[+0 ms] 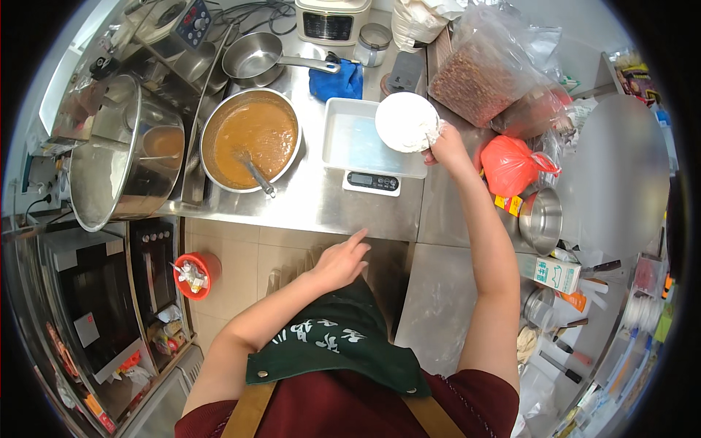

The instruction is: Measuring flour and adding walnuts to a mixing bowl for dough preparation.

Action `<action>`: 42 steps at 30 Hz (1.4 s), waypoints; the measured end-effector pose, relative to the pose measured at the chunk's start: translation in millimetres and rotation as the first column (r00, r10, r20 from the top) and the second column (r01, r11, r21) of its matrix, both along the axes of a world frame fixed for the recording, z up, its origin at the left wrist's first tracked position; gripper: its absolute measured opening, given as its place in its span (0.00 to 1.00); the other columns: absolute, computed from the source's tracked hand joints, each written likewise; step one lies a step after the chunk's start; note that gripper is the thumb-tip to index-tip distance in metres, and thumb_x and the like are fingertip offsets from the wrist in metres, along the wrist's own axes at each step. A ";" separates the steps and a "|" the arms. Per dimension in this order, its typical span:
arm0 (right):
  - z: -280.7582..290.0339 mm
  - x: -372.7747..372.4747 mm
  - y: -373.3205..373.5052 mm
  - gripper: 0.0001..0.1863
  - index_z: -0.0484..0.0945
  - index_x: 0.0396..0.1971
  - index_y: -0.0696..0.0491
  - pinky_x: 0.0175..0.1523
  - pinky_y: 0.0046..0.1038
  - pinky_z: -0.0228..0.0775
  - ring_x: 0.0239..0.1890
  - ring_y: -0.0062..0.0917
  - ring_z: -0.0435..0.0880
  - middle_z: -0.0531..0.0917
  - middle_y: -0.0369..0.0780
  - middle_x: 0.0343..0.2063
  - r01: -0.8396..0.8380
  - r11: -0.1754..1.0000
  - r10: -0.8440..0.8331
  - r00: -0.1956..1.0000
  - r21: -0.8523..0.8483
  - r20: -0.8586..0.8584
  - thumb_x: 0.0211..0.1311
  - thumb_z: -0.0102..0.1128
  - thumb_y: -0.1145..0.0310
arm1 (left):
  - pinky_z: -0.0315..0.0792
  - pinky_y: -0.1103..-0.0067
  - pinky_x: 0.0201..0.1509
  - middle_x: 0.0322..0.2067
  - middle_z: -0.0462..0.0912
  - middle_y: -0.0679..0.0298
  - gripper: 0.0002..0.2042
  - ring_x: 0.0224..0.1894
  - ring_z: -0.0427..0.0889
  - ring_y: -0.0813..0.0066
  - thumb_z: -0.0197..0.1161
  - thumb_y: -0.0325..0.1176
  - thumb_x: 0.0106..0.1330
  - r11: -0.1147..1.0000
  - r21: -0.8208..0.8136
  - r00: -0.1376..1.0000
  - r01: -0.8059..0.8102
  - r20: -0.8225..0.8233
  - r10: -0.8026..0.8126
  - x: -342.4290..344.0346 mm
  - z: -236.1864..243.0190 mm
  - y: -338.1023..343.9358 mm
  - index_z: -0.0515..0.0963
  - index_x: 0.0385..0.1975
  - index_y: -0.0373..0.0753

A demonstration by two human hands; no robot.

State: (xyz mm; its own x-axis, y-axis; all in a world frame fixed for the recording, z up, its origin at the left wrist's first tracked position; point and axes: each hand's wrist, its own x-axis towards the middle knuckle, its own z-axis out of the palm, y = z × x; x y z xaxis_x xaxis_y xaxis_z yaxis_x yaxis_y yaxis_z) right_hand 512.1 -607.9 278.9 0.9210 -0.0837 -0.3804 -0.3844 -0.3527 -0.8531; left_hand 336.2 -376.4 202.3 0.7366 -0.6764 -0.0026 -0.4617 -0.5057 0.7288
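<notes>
My right hand [443, 144] grips a round container [405, 120] of white powder, held over the right part of a pale, shallow rectangular tray [345, 135]. The tray sits on a white digital scale [371, 187]. My left hand [343, 259] is open with loosely curved fingers, just short of the steel counter's front edge [314, 226], holding nothing. Left of the tray, a steel bowl [285, 109] holds brown batter, with a metal utensil [255, 174] standing in it.
A large mixer bowl [87, 190] stands left; a saucepan [241, 62], blue cloth [336, 82] and appliance [332, 18] sit behind. Bags of brown bits [478, 80], a red bag [511, 164], steel bowl [540, 223] and carton [555, 274] crowd the right. A red bucket [208, 270] is below.
</notes>
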 end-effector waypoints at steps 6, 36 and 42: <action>-20.1 11.5 15.5 0.12 0.69 0.31 0.60 0.29 0.34 0.70 0.25 0.34 0.79 0.77 0.49 0.23 -0.168 0.809 0.262 0.961 -0.563 0.089 0.46 0.41 0.73 | 0.69 0.70 0.38 0.45 0.67 0.57 0.12 0.37 0.73 0.57 0.56 0.31 0.50 0.918 0.146 0.913 -0.369 -0.125 0.388 -49.0 -19.0 88.2 0.68 0.34 0.38; 1.6 23.7 84.3 0.18 0.71 0.33 0.68 0.18 0.23 0.68 0.19 0.25 0.79 0.79 0.42 0.19 0.050 -0.391 0.532 0.827 -0.919 -0.181 0.42 0.51 0.70 | 0.67 0.75 0.27 0.28 0.72 0.55 0.07 0.21 0.73 0.66 0.55 0.25 0.49 0.506 0.253 0.477 -0.825 -0.170 0.862 -167.6 -60.7 249.7 0.70 0.29 0.33; 16.2 19.5 75.6 0.10 0.72 0.24 0.63 0.18 0.26 0.70 0.18 0.27 0.79 0.78 0.41 0.15 0.076 -0.340 0.513 0.850 -0.937 -0.117 0.44 0.48 0.71 | 0.67 0.75 0.27 0.28 0.73 0.55 0.07 0.21 0.73 0.67 0.55 0.25 0.50 0.516 0.262 0.484 -0.815 -0.182 0.856 -179.9 -67.3 259.0 0.70 0.30 0.33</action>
